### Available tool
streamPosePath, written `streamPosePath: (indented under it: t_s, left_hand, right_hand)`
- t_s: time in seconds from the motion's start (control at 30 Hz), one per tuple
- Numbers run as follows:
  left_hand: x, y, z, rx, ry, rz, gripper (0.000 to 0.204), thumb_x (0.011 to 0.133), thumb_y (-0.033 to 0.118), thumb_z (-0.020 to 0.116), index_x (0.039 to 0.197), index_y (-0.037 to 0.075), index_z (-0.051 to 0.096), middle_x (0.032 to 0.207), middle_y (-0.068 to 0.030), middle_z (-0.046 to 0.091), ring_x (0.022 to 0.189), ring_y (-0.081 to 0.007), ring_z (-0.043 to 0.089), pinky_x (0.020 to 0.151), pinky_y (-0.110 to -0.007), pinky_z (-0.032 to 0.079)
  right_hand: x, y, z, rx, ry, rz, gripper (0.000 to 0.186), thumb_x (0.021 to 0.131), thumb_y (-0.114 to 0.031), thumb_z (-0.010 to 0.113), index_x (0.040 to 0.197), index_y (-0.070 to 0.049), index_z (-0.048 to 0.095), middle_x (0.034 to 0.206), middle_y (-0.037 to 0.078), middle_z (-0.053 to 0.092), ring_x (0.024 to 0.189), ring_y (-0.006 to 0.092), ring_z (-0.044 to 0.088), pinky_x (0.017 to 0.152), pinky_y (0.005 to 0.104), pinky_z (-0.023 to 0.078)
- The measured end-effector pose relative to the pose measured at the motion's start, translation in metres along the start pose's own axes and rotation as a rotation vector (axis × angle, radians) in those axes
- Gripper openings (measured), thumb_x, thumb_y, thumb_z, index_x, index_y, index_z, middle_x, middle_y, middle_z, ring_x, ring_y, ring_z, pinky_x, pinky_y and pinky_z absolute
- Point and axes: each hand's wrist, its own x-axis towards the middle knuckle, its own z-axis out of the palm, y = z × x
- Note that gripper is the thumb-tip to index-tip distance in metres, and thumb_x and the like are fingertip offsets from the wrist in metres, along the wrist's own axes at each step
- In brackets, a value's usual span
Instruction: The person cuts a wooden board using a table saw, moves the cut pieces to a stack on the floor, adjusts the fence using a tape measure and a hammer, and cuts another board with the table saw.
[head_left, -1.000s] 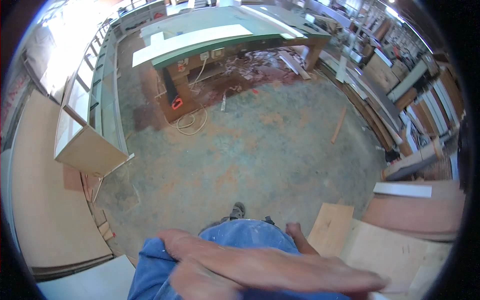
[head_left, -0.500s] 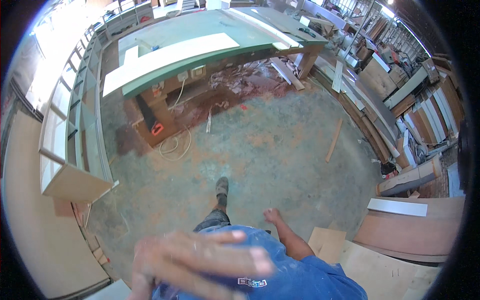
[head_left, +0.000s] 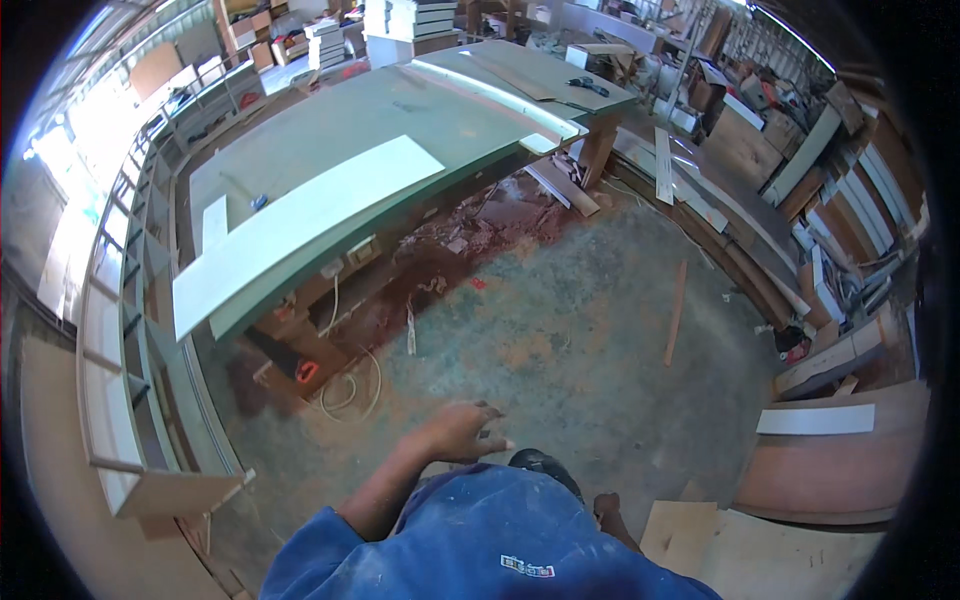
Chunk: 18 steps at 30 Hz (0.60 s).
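My left hand (head_left: pixel 462 432) hangs in front of my body above the floor, thumb and fingers apart, with nothing in it. My right hand (head_left: pixel 607 505) is low at my right side, partly hidden by my blue shirt, and its fingers do not show clearly. Ahead stands a large green-topped workbench (head_left: pixel 330 110). A long white board (head_left: pixel 310 225) lies along its near edge and juts past the left corner. Behind that board are a small white piece (head_left: pixel 214 222) and a tool with a blue end (head_left: pixel 259 202). Neither hand touches any of these.
Under the bench are a handsaw with an orange handle (head_left: pixel 305 372), a pale cable (head_left: pixel 375 385) and reddish scraps. A wooden strip (head_left: pixel 676 312) lies on the floor. A long frame cabinet (head_left: pixel 150 400) runs along the left; stacked panels (head_left: pixel 830 465) stand at the right.
My left hand has swung from close below the view out ahead and lowered. My right hand has drawn back to my side. The bench appears lower and slightly left in the view.
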Motion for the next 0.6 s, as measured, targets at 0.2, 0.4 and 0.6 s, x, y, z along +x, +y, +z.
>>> streamPosePath:
  t_s: [0.2, 0.4, 0.6]
  left_hand:
    - [0.126, -0.042, -0.018, -0.108, -0.19, -0.015, 0.073, 0.092, 0.061, 0.059, 0.134, 0.001, 0.057, 0.135, -0.0227, 0.058, 0.127, -0.0394, 0.053, 0.106, -0.045, 0.043]
    - [0.244, -0.093, -0.047, -0.072, -0.132, -0.149, 0.077, 0.089, 0.063, 0.06, 0.132, -0.001, 0.06, 0.131, -0.0256, 0.061, 0.122, -0.0401, 0.058, 0.104, -0.044, 0.045]
    - [0.368, -0.095, -0.103, -0.138, 0.028, -0.306, 0.072, 0.091, 0.058, 0.061, 0.13, -0.002, 0.061, 0.127, -0.0247, 0.064, 0.118, -0.0392, 0.062, 0.1, -0.043, 0.048]
  right_hand:
    - [0.084, -0.017, -0.059, 1.224, 0.248, 0.57, 0.028, 0.078, -0.025, 0.064, 0.092, -0.003, 0.074, 0.1, 0.019, 0.073, 0.094, 0.0324, 0.071, 0.089, 0.0426, 0.052]
    - [0.155, 0.053, -0.122, 0.936, 0.011, 0.319, 0.026, 0.081, -0.023, 0.062, 0.096, -0.003, 0.072, 0.095, 0.017, 0.071, 0.086, 0.0304, 0.07, 0.078, 0.0425, 0.053]
    - [0.259, 0.196, -0.222, 0.937, 0.065, 0.317, 0.025, 0.085, -0.021, 0.061, 0.1, -0.004, 0.07, 0.091, 0.016, 0.07, 0.078, 0.0285, 0.069, 0.067, 0.0424, 0.054]
